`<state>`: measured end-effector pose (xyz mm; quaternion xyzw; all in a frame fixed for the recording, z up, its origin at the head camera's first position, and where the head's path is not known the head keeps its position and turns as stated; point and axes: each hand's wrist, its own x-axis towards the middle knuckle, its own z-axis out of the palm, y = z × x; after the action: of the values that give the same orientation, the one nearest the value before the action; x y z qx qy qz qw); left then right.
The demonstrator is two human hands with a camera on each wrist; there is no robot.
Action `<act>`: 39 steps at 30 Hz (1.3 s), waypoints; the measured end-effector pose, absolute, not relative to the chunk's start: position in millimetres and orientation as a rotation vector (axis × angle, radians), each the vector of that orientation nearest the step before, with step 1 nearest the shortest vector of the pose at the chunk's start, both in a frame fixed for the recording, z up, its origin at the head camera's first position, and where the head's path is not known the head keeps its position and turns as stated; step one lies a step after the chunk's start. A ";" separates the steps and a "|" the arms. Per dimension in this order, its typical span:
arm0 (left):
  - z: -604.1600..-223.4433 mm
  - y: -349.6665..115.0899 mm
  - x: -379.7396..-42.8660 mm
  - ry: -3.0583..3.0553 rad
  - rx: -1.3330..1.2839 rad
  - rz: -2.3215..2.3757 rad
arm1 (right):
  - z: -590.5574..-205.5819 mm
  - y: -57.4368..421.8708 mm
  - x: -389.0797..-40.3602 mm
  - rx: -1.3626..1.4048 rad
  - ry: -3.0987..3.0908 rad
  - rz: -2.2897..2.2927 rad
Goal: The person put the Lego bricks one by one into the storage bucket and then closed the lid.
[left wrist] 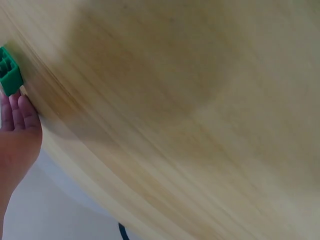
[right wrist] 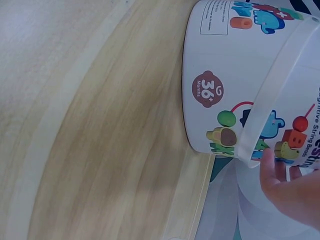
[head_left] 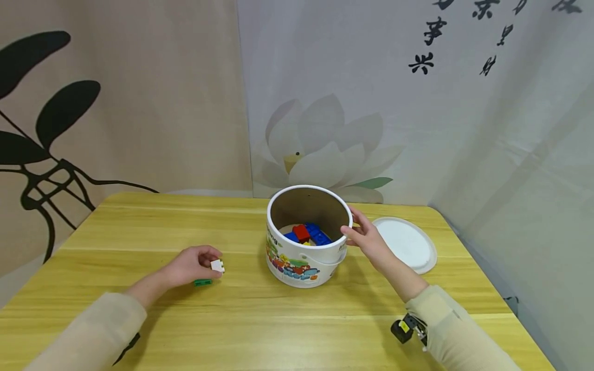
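My left hand (head_left: 197, 265) pinches a small white block (head_left: 217, 265) between thumb and fingers, low over the table. Just below that hand is a green block (head_left: 202, 282), which the left wrist view shows right by the fingertips (left wrist: 29, 112). With my right hand (head_left: 366, 239) I grip the rim of a white printed bucket (head_left: 297, 263) on its right side, thumb at the edge and fingers along the outer wall. The bucket stands upright, its handle (right wrist: 275, 85) hanging down against the side. Inside lie several blocks, among them a red block (head_left: 301, 233) and a blue block (head_left: 317, 234).
A round white lid (head_left: 406, 245) lies flat on the wooden table (head_left: 232, 324), right of the bucket and beside my right forearm. Behind the table hangs a printed curtain (head_left: 185, 93) with leaves, a lotus and characters. A small black device (head_left: 402, 330) is strapped at my right wrist.
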<state>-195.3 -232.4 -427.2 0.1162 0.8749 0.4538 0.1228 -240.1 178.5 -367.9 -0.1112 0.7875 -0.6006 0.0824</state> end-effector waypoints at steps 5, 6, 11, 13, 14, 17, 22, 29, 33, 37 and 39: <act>-427.3 -229.1 -194.9 2.546 0.344 1.335 | -366.1 178.4 -239.5 -0.338 2.355 -1.790; -427.0 -228.8 -194.9 2.548 0.338 1.332 | -365.8 178.4 -239.3 -0.337 2.355 -1.789; -425.2 -230.3 -194.2 2.560 0.313 1.327 | -365.4 178.1 -239.3 -0.335 2.358 -1.787; -424.2 -231.4 -194.0 2.567 0.307 1.323 | -365.5 178.3 -239.3 -0.330 2.357 -1.788; -423.6 -231.9 -193.9 2.570 0.307 1.320 | -365.4 178.2 -239.2 -0.331 2.357 -1.788; -420.9 -232.8 -194.8 2.567 0.320 1.326 | -365.7 178.4 -239.3 -0.324 2.355 -1.791; -412.8 -233.1 -199.7 2.570 0.327 1.356 | -366.4 178.9 -239.6 -0.313 2.354 -1.795; -397.5 -234.1 -206.8 2.592 0.318 1.382 | -366.7 178.5 -240.0 -0.321 2.355 -1.802; -388.8 -234.9 -209.6 2.608 0.330 1.380 | -366.6 178.3 -239.9 -0.317 2.358 -1.797; -380.0 -235.0 -212.5 2.622 0.336 1.366 | -366.1 178.4 -239.6 -0.315 2.363 -1.784; -375.4 -234.6 -214.0 2.632 0.340 1.361 | -365.8 178.6 -239.4 -0.311 2.365 -1.780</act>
<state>-214.0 -234.6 -375.4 0.1138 0.8797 0.4549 0.0795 -239.4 178.6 -365.8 -0.1043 0.7918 -0.5961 0.0827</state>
